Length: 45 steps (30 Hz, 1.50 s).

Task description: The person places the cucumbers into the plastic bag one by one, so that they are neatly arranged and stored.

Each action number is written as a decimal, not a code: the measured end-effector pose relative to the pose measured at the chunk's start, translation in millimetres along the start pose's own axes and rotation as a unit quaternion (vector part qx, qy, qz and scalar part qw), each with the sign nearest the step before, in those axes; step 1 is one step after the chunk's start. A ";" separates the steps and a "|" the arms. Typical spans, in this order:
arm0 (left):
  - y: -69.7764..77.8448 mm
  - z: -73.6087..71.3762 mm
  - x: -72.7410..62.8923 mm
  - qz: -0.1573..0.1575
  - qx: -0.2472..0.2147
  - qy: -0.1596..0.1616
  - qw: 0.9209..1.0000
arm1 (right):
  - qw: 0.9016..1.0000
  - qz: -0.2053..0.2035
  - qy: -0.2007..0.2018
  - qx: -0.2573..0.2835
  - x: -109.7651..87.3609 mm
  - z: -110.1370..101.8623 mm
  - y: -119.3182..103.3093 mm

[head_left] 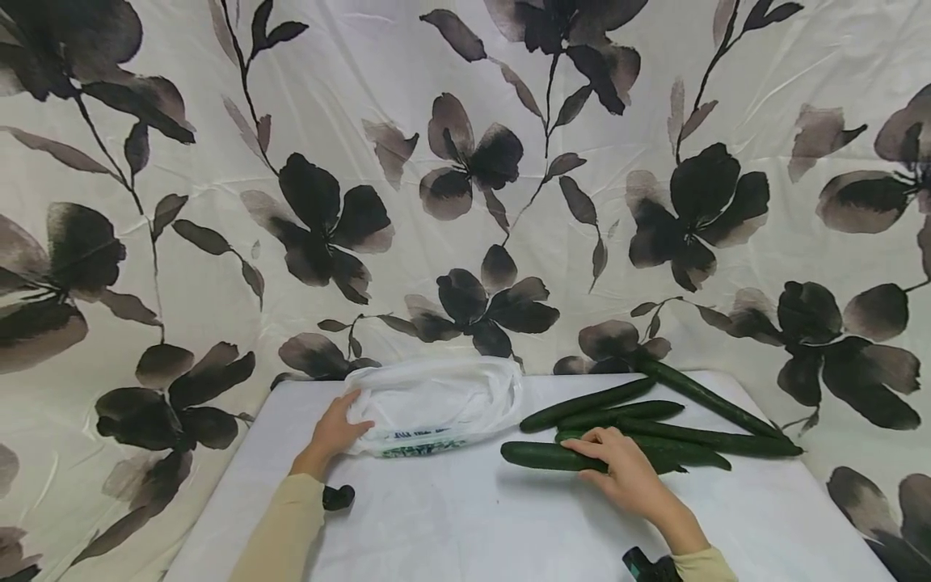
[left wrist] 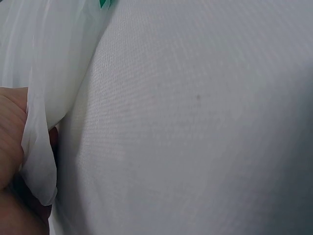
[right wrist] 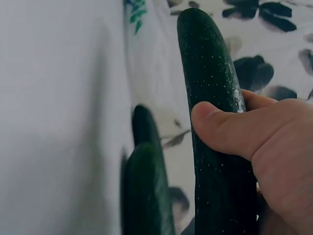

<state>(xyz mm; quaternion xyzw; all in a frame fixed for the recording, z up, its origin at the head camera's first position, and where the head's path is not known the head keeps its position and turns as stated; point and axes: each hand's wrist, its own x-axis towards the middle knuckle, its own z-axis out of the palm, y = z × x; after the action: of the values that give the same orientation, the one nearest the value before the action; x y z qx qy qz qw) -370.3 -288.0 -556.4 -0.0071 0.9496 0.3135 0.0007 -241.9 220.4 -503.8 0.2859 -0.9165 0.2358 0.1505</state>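
A dark green cucumber [head_left: 538,455] is held by my right hand [head_left: 624,475], thumb on the near side and fingers over the far side. In the right wrist view this cucumber [right wrist: 206,58] is raised off the table, with the thumb pressed along its speckled skin. My left hand [head_left: 336,430] pinches the left edge of a white plastic bag [head_left: 444,400] with green and blue print. A fold of the bag [left wrist: 39,161] passes between thumb and fingers in the left wrist view; part of that hand is out of frame. The bag lies loosely on the table.
Several more cucumbers [head_left: 705,396] lie in a loose pile at the table's right, beyond and beside my right hand. The white table [head_left: 436,525] ends at the back against a floral cloth [head_left: 465,242]. Dark devices [head_left: 339,497] are worn at both wrists.
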 end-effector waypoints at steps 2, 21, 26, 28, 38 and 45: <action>-0.9 1.1 0.5 -0.002 0.001 0.000 1.000 | 1.000 -0.015 0.006 -0.006 11.5 1.1 -8.6; 0.2 5.9 -8.8 0.038 -0.013 0.036 0.999 | 0.994 -0.087 0.065 -0.016 113.3 48.7 -81.9; 3.4 4.0 -10.4 0.032 -0.008 0.036 0.999 | 0.995 -0.076 0.056 -0.008 134.4 59.6 -94.9; 4.1 2.9 -10.4 0.026 -0.003 0.030 0.999 | 0.996 -0.073 0.049 -0.010 145.0 63.2 -99.2; 4.0 -1.3 -3.8 0.012 0.015 0.007 1.000 | 0.997 -0.082 -0.004 -0.003 194.7 87.0 -111.7; 1.7 3.0 -6.7 0.048 0.006 0.037 0.998 | 0.997 -0.064 -0.045 0.023 216.5 104.7 -121.3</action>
<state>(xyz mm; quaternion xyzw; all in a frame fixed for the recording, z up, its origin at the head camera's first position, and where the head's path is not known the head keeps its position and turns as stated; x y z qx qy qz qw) -363.6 -284.8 -557.7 0.0266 0.9500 0.3072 -0.0496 -355.8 -20.0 -461.2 0.3575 -0.8966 0.2335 0.1172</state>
